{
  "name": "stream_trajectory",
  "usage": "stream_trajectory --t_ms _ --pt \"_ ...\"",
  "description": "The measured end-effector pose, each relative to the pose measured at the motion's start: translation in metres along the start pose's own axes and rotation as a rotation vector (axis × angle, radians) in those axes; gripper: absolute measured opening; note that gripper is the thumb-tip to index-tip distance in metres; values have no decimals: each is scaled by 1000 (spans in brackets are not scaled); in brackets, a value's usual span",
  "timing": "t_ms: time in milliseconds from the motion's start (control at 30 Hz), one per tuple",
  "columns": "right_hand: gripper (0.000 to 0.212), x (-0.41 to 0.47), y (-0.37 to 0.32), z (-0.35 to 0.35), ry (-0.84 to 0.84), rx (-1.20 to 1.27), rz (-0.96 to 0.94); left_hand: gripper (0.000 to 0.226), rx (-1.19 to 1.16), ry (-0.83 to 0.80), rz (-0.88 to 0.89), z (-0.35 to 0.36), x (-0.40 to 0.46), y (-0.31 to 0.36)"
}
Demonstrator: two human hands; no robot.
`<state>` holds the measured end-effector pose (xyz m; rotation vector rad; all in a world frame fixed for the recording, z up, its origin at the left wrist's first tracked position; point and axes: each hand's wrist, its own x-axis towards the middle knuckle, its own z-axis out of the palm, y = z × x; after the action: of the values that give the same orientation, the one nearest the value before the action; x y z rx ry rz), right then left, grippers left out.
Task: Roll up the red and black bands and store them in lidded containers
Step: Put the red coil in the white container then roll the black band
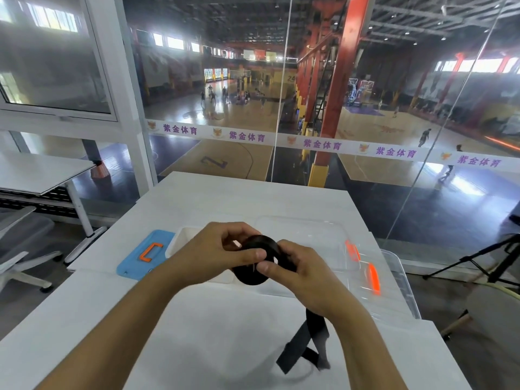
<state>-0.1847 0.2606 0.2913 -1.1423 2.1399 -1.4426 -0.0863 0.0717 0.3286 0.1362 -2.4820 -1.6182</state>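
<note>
While the black band's tail hangs loose, the roll isn't finished. Places below are given relative to the white box.

black band (257,260): mostly coiled, held in the air just in front of the white box (180,240); free tail droops to the tabletop (225,198) on the near-right side, end kinked.
left hand (216,254): fingers clamped on the coil, thumb across its face.
right hand (295,270): fingers closed on the coil's right edge, thumb pressing the front; looks like it feeds the wrap.
red band: not visible; can't tell if already stored.
white box: open, interior mostly hidden by the hands.
blue lid (146,253): lies flat just left of the white box, orange handle up.
clear lid (306,240): to the right of the box, orange latch showing.
clear tub (394,280): further right, partly under the clear lid, open.
left to do: my read is wind in the tail, drop the coil in a container, fit both lids.
tabletop: white, plain, nothing else on it.
room: glass wall beyond the white box, overlooking an indoor basketball court; office chair and a second desk far left, tripod far right.
</note>
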Motion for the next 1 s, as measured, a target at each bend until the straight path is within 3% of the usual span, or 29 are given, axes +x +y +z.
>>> stream_trajectory --t_ms 167,400,600,800,933,1000 --pt "22 -2 -1 0 31 -7 -9 21 89 -19 10 -5 2 3" --pt "25 -2 7 3 149 100 1 25 -206 215 39 24 -2 -10" --pt "16 -4 14 21 276 260 1 37 -499 383 -46 48 1 -19" --pt "12 0 23 46 379 276 28 24 -758 397 -129 74 2 -24" --pt "22 -1 29 43 355 221 42 25 -761 374 -158 75 2 -28" --pt "17 -2 28 36 331 207 32 25 -713 330 -154 71 1 -28"
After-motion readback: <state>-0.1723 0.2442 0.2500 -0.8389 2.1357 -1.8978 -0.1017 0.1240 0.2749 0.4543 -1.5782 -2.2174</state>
